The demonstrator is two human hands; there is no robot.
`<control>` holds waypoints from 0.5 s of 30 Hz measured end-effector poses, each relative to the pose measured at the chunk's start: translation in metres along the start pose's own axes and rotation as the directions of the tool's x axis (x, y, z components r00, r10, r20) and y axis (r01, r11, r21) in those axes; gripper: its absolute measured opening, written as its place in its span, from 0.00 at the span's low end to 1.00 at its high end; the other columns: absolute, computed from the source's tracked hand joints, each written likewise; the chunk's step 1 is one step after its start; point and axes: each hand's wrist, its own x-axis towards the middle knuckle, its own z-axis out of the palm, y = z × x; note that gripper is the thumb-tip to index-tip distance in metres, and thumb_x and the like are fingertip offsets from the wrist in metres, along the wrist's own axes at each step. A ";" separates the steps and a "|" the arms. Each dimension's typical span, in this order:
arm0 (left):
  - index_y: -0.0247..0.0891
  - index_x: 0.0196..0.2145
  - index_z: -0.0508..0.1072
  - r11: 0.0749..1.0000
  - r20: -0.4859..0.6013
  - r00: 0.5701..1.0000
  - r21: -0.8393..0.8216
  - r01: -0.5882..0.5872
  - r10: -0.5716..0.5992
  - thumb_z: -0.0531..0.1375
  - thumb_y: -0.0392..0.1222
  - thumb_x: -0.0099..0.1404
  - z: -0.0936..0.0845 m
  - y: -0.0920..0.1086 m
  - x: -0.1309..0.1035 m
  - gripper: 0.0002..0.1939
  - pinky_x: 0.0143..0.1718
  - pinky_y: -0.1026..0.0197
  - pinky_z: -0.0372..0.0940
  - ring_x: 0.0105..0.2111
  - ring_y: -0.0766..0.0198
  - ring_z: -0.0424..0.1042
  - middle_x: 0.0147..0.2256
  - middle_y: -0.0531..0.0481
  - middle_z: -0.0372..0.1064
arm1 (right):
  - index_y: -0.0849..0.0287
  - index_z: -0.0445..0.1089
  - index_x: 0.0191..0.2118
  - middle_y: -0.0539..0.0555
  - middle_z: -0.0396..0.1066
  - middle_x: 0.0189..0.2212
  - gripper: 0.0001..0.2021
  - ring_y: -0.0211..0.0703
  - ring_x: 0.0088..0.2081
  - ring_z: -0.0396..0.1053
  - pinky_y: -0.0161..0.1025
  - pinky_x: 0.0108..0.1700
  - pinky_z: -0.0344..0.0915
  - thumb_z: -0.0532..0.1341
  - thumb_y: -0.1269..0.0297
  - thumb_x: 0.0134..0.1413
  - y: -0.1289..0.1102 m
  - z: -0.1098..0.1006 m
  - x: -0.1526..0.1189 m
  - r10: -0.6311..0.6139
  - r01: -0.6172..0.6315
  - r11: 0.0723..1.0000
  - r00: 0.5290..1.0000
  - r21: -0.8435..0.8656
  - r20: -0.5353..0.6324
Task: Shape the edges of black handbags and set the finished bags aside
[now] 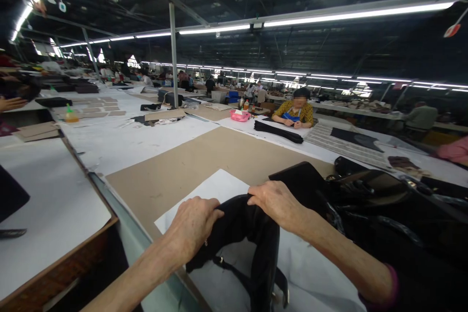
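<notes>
A black bag (pixel 265 243) stands on the white-covered table just in front of me, its rim arched and its inside partly in view. My left hand (pixel 193 224) pinches the rim on the left side, thumb and fingers closed over the edge. Further right along the same rim, my right hand (pixel 276 202) grips the edge in the same way. A black strap (pixel 234 273) with small metal fittings hangs at the bag's lower part. Under and behind the bag lies a white sheet (pixel 219 183). The bag's underside is hidden.
A heap of black bags (pixel 380 209) fills the right side. Brown board (pixel 204 151) covers the table ahead. A person in a yellow patterned top (pixel 309 114) sits across, near a stack of black strips (pixel 278 131) and a pink container (pixel 239 115). A glue bottle (pixel 71 115) stands left.
</notes>
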 end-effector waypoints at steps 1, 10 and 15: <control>0.40 0.26 0.70 1.000 -0.010 1.000 0.021 0.003 -0.002 0.46 0.44 0.65 0.001 0.000 0.000 0.16 0.26 0.63 0.56 0.27 0.60 0.71 0.23 0.49 0.70 | 0.58 0.67 0.26 0.50 0.68 0.19 0.15 0.36 0.23 0.64 0.34 0.25 0.47 0.51 0.58 0.58 -0.001 0.000 0.001 0.007 -0.007 1.000 1.000 0.006 -0.003; 0.39 0.28 0.69 0.993 -0.013 0.999 0.110 0.030 -0.029 0.44 0.43 0.66 0.002 0.007 0.008 0.18 0.27 0.59 0.59 0.27 0.55 0.71 0.25 0.46 0.70 | 0.58 0.64 0.23 0.47 0.61 0.15 0.19 0.33 0.19 0.56 0.34 0.25 0.46 0.44 0.60 0.61 -0.008 -0.002 -0.003 0.078 -0.078 0.995 0.997 0.070 -0.008; 0.40 0.38 0.65 1.000 -0.116 0.993 0.003 -0.030 0.030 0.50 0.36 0.62 0.002 0.011 -0.001 0.07 0.32 0.60 0.60 0.35 0.58 0.69 0.36 0.49 0.69 | 0.57 0.66 0.27 0.48 0.68 0.20 0.13 0.35 0.24 0.63 0.34 0.27 0.47 0.51 0.60 0.58 -0.011 -0.001 -0.001 0.091 -0.091 0.993 0.996 0.076 -0.002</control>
